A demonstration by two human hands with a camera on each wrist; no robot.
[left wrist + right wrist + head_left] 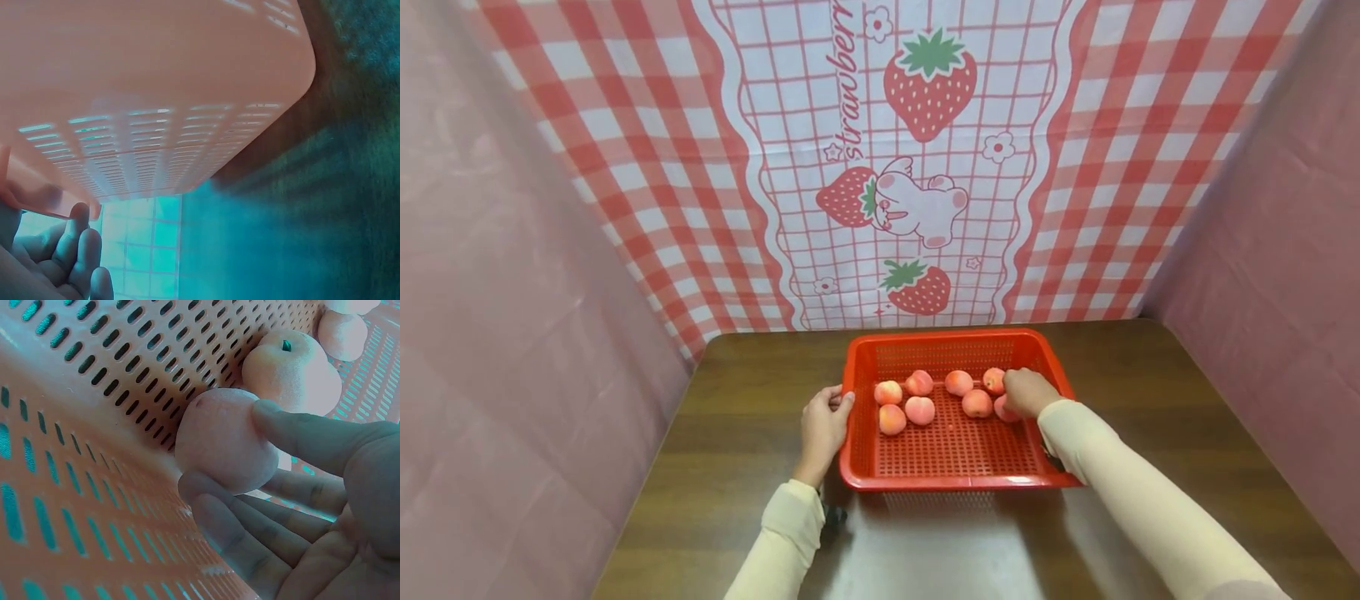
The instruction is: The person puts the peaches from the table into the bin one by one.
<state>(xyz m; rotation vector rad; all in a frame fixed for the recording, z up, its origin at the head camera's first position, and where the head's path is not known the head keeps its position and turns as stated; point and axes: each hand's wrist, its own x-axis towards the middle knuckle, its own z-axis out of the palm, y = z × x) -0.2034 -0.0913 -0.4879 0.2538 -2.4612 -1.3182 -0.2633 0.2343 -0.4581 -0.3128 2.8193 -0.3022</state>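
A red plastic basket (966, 482) with slotted walls sits on the table. My left hand (822, 427) grips its left rim, and in the left wrist view the curled fingers (78, 250) are at the rim's underside. Inside the basket, my right hand (1028, 392) holds a peach (219, 444) between thumb and fingers near the slotted wall. More peaches (977, 403) lie close to that hand on the right side. A separate cluster of peaches (891, 419) rests on the left side of the basket floor.
The brown wooden table (737, 400) extends on both sides of the basket. Behind it hangs a checked cloth (925, 200) with strawberry prints, and pink cloth walls (520, 317) stand at the sides.
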